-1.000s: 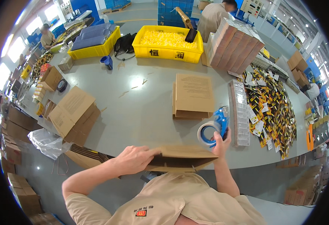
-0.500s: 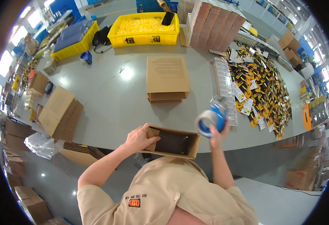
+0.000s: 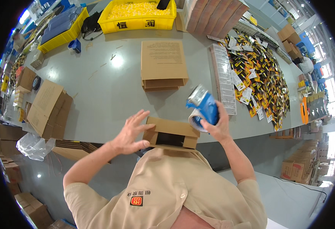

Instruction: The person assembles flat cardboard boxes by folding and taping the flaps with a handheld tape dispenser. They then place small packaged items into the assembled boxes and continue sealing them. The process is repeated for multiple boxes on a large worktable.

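A small cardboard box (image 3: 174, 125) stands close against my body at the table's front edge. Its flaps are partly folded in, and a dark gap shows between them. My left hand (image 3: 132, 133) is open beside the box's left end, fingers spread, with the fingertips near or against a flap. In my right hand (image 3: 219, 124) is a blue tape dispenser (image 3: 206, 107) with a roll of tape, tilted just above the box's right end. Farther back on the table stands another cardboard box (image 3: 163, 59), its open flaps towards me.
Packaged cards in black and yellow (image 3: 257, 76) lie heaped at the right, beside a long wrapped stack (image 3: 224, 80). A yellow bin (image 3: 137, 25) of small yellow pieces stands at the back. At the left are an open carton (image 3: 47, 108) and a blue tape holder (image 3: 74, 46).
My left hand has let go of the box's left side and spread its fingers. Flaps have folded inward over the opening. The tape dispenser has come closer to the box and turned.
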Motion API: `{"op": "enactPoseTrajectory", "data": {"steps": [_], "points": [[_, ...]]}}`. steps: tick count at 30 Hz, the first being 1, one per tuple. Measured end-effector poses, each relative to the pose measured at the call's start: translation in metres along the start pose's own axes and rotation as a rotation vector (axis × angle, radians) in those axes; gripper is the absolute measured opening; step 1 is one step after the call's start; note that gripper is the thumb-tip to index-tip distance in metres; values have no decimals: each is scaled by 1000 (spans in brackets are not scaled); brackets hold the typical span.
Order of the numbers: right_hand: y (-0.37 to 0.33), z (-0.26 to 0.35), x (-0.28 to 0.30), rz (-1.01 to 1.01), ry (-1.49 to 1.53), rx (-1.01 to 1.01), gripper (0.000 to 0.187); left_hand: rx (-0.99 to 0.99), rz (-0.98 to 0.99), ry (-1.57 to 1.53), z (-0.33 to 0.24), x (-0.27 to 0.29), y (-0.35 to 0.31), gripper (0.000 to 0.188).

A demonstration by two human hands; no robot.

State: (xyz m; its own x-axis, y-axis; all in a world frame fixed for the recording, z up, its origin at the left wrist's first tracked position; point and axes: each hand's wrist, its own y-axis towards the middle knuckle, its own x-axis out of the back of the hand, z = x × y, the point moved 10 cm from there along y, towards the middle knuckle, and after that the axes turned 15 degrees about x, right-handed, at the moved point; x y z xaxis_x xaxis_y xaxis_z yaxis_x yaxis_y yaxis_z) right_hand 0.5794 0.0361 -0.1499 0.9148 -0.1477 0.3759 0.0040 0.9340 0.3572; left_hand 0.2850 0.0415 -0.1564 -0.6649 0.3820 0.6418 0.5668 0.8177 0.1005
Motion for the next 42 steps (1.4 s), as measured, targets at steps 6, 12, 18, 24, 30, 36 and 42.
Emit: {"op": "enactPoseTrajectory", "data": {"steps": [6, 12, 18, 24, 30, 36, 42], "points": [[13, -4, -16, 126, -4, 63, 72, 595, -149, -107, 52, -36, 7, 56], [2, 30, -25, 353, -90, 323, 77, 512, -327, 265, 31, -29, 28, 70], [2, 44, -46, 492, -190, 456, 77, 670, -262, -764, 39, -26, 26, 59], [12, 57, -71, 634, -259, 469, 82, 738, -132, -993, 29, -54, 31, 45], [21, 67, -68, 724, -365, 364, 83, 687, -601, -1892, 77, -67, -5, 32], [27, 76, -96, 884, -507, 292, 81, 867, -649, -1071, 125, -57, -32, 41], [-5, 25, 4, 922, -585, 279, 86, 958, -615, -831, 137, -65, -39, 43]]}}
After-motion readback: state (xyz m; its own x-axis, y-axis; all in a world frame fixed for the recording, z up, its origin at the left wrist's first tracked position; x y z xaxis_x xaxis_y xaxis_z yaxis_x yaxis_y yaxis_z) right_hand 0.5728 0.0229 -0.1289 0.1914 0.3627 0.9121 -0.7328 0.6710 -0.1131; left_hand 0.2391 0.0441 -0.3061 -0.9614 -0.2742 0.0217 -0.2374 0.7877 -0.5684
